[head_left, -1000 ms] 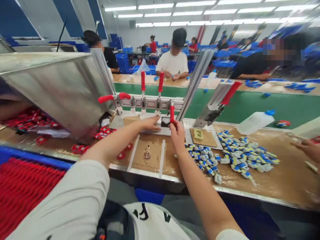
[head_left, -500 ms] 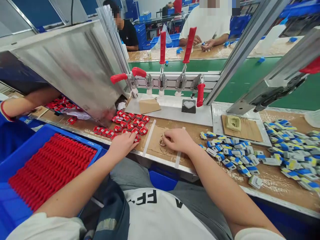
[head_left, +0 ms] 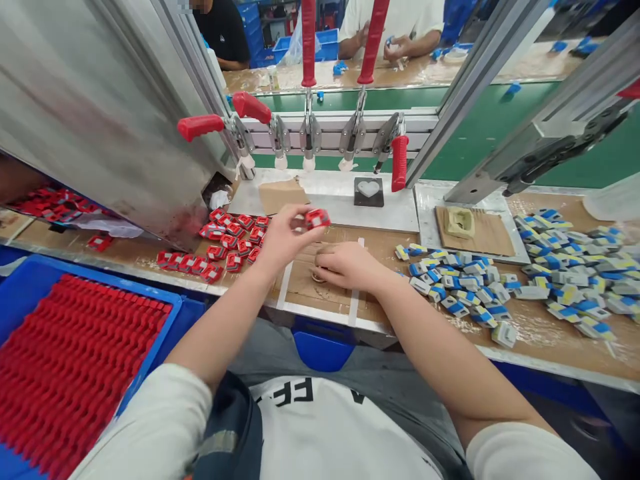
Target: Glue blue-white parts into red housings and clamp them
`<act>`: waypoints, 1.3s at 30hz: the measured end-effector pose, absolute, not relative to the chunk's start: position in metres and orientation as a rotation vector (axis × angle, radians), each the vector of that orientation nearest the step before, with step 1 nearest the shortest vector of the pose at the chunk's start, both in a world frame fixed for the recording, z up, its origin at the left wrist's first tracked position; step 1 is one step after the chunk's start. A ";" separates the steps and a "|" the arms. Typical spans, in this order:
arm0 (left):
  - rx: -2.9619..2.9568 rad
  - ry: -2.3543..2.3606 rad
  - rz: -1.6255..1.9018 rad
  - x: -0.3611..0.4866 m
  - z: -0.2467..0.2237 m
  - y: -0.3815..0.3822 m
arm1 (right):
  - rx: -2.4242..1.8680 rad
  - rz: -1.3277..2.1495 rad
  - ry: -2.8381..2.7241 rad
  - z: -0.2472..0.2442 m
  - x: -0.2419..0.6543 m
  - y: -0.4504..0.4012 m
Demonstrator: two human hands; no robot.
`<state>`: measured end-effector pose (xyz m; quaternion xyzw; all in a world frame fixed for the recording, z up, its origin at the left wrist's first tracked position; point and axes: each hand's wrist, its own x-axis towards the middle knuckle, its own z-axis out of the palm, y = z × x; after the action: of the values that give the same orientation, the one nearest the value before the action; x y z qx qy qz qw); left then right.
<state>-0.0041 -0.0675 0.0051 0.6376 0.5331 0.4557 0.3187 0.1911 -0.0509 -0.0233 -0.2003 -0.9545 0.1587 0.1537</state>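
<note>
Your left hand [head_left: 286, 239] has a red piece [head_left: 319, 218] pinched between thumb and fingers, up above the table [head_left: 384, 248]. Your right hand [head_left: 347, 265] is low over the cardboard [head_left: 303, 293], right by a small ring [head_left: 318, 277], fingers bunched close (can't tell if they're gripping anything). More red cases [head_left: 233, 243] lie loose to your left, gray-and-blue ones [head_left: 465, 283] off to your right.

We wear a white T-shirt [head_left: 345, 437] with short sleeves [head_left: 523, 453] and black lettering [head_left: 295, 392], grey trousers [head_left: 390, 373], and dark navy fabric [head_left: 237, 407] with a pale grey band [head_left: 220, 441] on our left; left hand [head_left: 286, 235] and right hand [head_left: 346, 265] are bare
</note>
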 end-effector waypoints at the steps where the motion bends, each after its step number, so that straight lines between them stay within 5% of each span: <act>1: 1.528 1.299 1.203 0.006 -0.005 -0.046 | -0.558 0.427 -2.724 -0.024 0.191 -0.050; 7: 1.373 1.082 1.133 0.030 -0.062 0.009 | -0.642 0.516 -2.633 -0.026 0.195 -0.049; 14: 1.466 1.078 0.962 0.026 -0.061 0.001 | -0.856 0.926 -2.123 -0.033 0.207 -0.043; 20: 1.535 1.160 0.861 0.029 -0.052 -0.002 | -1.251 0.578 -1.462 -0.036 0.220 -0.023; 39: 1.614 1.160 0.939 0.029 -0.057 -0.002 | -1.423 0.397 -1.636 -0.040 0.224 -0.011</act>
<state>0.0292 -0.0025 -0.0572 0.6541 0.4701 0.3806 0.4542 0.2238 -0.0114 -0.0404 -0.5759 -0.6621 0.1608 0.4517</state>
